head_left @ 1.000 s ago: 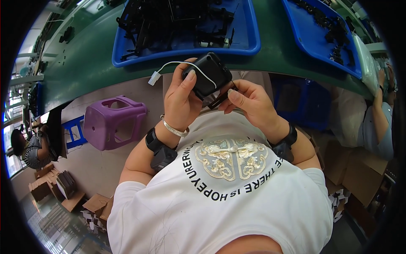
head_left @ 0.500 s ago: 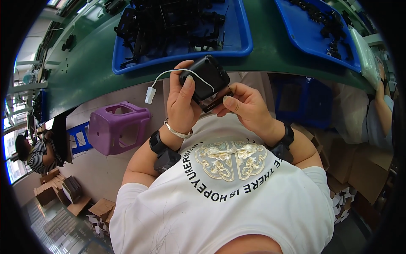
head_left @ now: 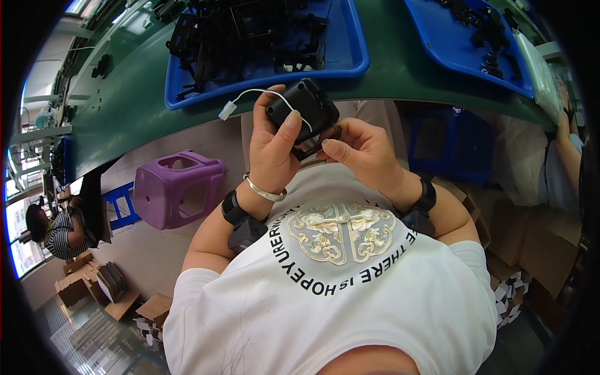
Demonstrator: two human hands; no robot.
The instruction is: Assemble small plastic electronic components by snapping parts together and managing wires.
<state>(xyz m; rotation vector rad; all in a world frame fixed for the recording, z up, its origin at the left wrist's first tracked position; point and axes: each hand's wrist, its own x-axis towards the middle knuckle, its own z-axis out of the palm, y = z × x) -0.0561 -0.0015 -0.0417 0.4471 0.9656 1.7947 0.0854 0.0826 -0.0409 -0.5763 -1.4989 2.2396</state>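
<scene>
A black plastic housing with rounded corners is held up near the table's front edge. My left hand is closed around its left side, the thumb lying across the face beside a white cable. That cable leads out to a white plug connector, which hangs free left of my fingers. At the housing's lower edge my right hand pinches a thin black bracket between thumb and fingers. The bracket touches or nearly touches the housing; my fingers partly hide the spot where they meet.
A blue tray full of black parts lies on the green table ahead. Another blue tray with small black parts and a clear plastic bag lie right. A purple stool stands left. Other people are at both sides.
The white connector has swung up and outward. The housing is tilted slightly differently, and my right thumb has shifted inward along the bracket.
</scene>
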